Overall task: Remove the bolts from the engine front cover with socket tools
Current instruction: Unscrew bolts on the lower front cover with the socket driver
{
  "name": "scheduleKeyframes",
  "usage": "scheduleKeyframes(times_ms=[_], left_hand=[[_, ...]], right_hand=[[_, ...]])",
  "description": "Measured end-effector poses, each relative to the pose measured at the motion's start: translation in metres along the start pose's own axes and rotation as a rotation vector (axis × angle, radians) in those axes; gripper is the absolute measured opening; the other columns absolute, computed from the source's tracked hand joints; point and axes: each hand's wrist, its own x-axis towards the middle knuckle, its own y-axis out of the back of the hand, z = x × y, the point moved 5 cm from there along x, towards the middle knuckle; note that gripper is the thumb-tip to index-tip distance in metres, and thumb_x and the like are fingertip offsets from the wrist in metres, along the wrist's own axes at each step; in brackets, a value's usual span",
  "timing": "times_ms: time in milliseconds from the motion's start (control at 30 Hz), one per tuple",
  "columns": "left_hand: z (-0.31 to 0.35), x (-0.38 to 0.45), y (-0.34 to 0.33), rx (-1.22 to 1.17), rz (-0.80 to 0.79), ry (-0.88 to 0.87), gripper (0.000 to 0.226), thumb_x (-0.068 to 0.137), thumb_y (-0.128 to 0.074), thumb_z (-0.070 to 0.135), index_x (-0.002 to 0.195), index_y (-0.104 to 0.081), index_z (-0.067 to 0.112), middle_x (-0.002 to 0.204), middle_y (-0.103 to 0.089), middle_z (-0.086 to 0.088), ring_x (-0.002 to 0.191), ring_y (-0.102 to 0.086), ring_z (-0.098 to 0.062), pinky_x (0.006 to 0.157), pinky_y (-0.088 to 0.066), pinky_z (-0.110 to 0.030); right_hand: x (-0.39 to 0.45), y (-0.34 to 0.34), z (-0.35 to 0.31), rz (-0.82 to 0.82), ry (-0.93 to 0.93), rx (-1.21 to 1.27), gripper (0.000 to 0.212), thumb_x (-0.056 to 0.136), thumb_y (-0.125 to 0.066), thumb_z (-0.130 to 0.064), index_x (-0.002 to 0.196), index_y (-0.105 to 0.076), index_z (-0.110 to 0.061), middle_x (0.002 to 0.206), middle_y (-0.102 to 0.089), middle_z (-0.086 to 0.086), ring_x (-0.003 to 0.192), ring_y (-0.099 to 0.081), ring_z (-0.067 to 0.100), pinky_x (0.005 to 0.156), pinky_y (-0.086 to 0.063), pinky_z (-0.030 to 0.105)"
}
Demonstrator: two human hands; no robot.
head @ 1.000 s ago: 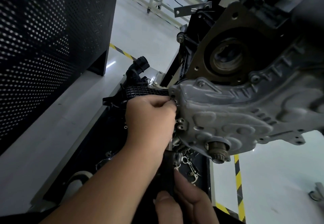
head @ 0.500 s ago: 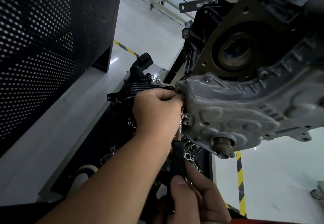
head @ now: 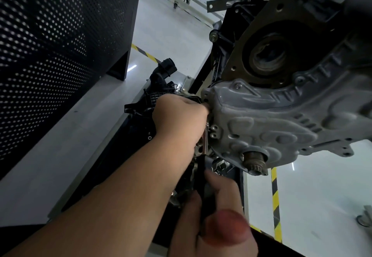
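Note:
The grey engine front cover (head: 261,128) fills the right half of the view, with a rusty crank sprocket (head: 255,162) at its lower edge. My left hand (head: 179,116) is curled against the cover's left edge, around the top end of a socket wrench (head: 204,142). The socket and the bolt are hidden under its fingers. The wrench's thin metal shaft runs down into a black handle (head: 201,168). My right hand (head: 217,216) grips that handle at the bottom of the view, its thumb close to the camera.
A black ribbed plastic manifold (head: 161,96) lies just behind my left hand on the black engine stand (head: 201,79). A black perforated panel (head: 50,45) stands at the left. Yellow-black floor tape (head: 274,196) runs under the cover.
Both hands keep their hold. My right hand has come up higher in the view and closer to the camera with the handle. The view has shifted a little toward the engine.

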Motion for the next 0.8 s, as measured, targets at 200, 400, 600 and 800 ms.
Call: scheduleKeyframes(times_ms=[200, 400, 600, 800], left_hand=[[-0.001, -0.002, -0.005, -0.098, -0.055, 0.079, 0.009, 0.075, -0.072, 0.000, 0.068, -0.068, 0.001, 0.062, -0.068, -0.022, 0.049, -0.059, -0.023, 0.047, -0.049, -0.031], [0.006, -0.010, -0.011, -0.236, -0.212, 0.306, 0.010, 0.090, -0.061, -0.001, 0.097, -0.066, -0.004, 0.050, -0.062, -0.010, 0.036, -0.057, -0.017, 0.039, -0.047, -0.023], [0.010, -0.011, -0.010, -0.196, -0.140, 0.268, 0.008, 0.085, -0.058, -0.011, 0.088, -0.064, -0.006, 0.052, -0.060, -0.012, 0.036, -0.052, -0.018, 0.038, -0.040, -0.020], [0.008, -0.015, -0.013, -0.206, -0.099, 0.324, 0.014, 0.087, -0.054, -0.013, 0.090, -0.064, -0.004, 0.066, -0.065, -0.015, 0.039, -0.054, -0.017, 0.040, -0.044, -0.020]], right_hand=[[-0.046, 0.006, -0.010, -0.098, -0.370, 0.375, 0.043, 0.077, -0.077, 0.015, 0.085, -0.077, -0.028, 0.062, -0.071, 0.004, 0.047, -0.063, 0.018, 0.046, -0.053, 0.027], [-0.061, -0.010, -0.034, -0.348, -1.011, 1.355, 0.049, 0.073, -0.062, -0.010, 0.122, -0.071, -0.012, 0.071, -0.064, 0.019, 0.032, -0.040, 0.011, 0.028, -0.032, 0.021], [-0.064, 0.007, -0.017, -0.365, -0.718, 0.677, 0.011, 0.088, -0.076, -0.027, 0.093, -0.070, -0.019, 0.065, -0.070, 0.003, 0.047, -0.060, 0.012, 0.046, -0.048, 0.021], [-0.048, 0.026, -0.005, -0.327, -0.423, 0.276, 0.025, 0.084, -0.080, -0.041, 0.076, -0.063, -0.024, 0.060, -0.067, -0.001, 0.046, -0.060, 0.009, 0.045, -0.052, 0.030]])
